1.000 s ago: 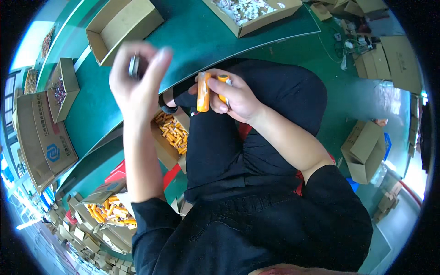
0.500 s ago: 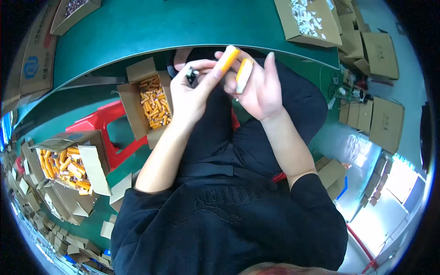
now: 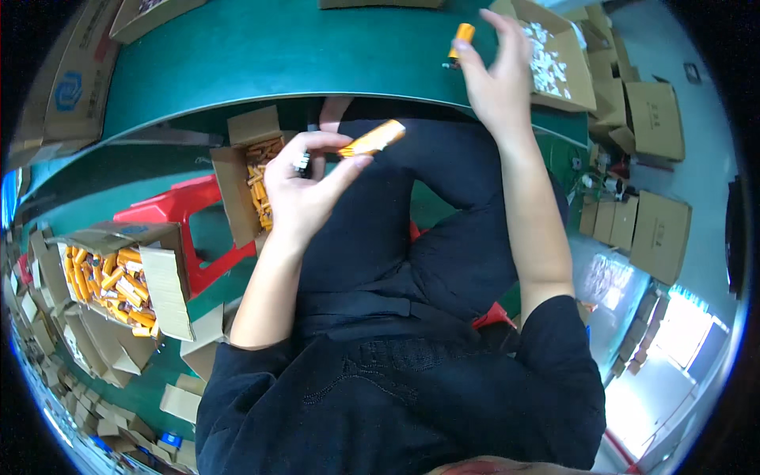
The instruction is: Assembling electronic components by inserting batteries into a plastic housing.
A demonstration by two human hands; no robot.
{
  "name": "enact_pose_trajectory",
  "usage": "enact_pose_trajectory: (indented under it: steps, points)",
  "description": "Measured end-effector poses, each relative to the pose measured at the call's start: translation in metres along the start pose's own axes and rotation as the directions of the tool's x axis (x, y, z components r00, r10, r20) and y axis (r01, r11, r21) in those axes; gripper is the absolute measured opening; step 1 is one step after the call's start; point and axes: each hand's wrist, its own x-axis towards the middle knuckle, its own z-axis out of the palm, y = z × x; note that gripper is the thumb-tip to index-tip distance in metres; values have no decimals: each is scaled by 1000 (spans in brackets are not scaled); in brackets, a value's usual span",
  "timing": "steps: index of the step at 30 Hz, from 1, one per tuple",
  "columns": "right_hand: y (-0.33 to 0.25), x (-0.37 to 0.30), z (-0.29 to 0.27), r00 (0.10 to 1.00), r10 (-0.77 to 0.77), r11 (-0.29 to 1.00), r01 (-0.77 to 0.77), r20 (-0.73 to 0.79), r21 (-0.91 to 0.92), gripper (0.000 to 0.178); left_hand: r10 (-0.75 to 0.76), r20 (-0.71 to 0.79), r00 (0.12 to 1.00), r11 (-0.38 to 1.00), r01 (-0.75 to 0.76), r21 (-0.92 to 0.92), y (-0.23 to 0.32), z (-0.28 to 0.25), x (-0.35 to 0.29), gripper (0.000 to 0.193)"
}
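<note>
My left hand is above my lap, pinching a small orange cylinder with a pale strip between thumb and fingers. The cylinder resembles a battery cell and points up and to the right. A small black and silvery piece shows within the curled fingers of that hand. Over the green table, my right hand reaches forward with thumb and index finger apart. Another orange cylinder, dark at its near end, is by the thumb tip. Motion blur hides whether the thumb touches it.
An open carton of white pieces stands beside my right hand on the green table. Left of my legs, orange cylinders fill two cartons, a nearer one and a farther one. A red stool stands between them.
My right hand has moved forward and right from my lap to the table, with an orange cylinder now by its thumb. The left hand has drawn back and left with its cylinder.
</note>
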Motion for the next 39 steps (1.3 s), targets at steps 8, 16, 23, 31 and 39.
enact_pose_trajectory:
  steps: [8,16,23,31,39]
  points:
    - [-67,-35,-23,812,-307,415,-355,496,838,31,-142,83,986,916,163,-368,-13,11,6,22]
    - [-56,-49,-12,844,-373,247,-310,385,918,26,-170,267,949,768,297,-567,-18,33,5,22]
    - [-64,-60,-4,899,-314,143,-274,306,951,16,-206,246,947,686,319,-653,-21,40,-4,22]
    - [-69,-64,-8,883,-293,139,-339,366,930,10,-196,251,948,714,314,-626,-30,42,-8,20]
    - [-85,-72,-17,852,-95,-10,-517,514,856,6,-22,158,987,938,75,-339,-35,23,-1,46]
